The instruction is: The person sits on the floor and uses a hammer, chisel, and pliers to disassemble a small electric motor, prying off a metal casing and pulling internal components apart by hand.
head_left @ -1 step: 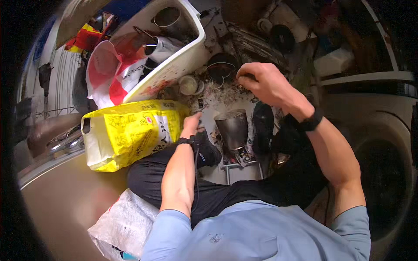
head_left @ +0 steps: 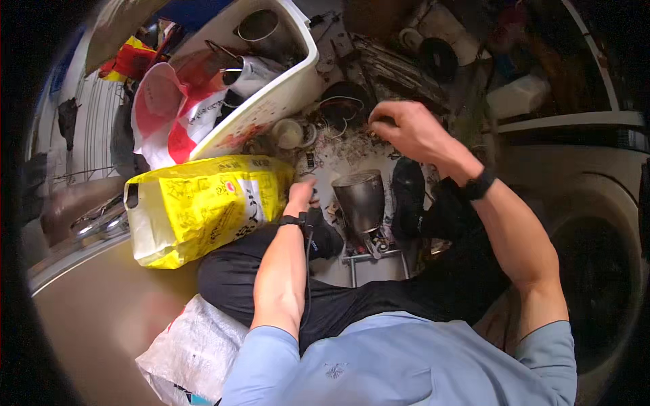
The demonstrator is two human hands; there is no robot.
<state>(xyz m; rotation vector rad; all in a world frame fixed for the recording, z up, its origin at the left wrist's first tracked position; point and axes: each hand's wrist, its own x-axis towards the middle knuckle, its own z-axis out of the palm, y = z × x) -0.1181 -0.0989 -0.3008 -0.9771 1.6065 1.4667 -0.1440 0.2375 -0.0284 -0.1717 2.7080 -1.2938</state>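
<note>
My right hand (head_left: 413,130) hangs over the littered floor, just right of a dark round pan (head_left: 344,101) with a thin pale loop across it. Its fingers are curled together at the tips, and whatever they may hold is too small to make out. My left hand (head_left: 301,193) is beside the right end of a yellow printed bag (head_left: 210,203), its thumb and fingers loosely apart with nothing visible between them. Between my feet, a dark metal pot (head_left: 360,203) stands upright by a small metal-legged frame (head_left: 371,256).
A white bin (head_left: 271,101) holding metal pots and red-and-white packaging leans at the upper left. A pale tub (head_left: 288,134) sits among scraps on the floor. Stacked slats (head_left: 399,71) lie at the back. A white woven sack (head_left: 193,348) rests by my left thigh; a front-loading machine (head_left: 596,271) stands right.
My left hand has shifted very slightly to the right and its fingers have turned a little. My right hand has dipped slightly. The yellow bag and pot stay in place.
</note>
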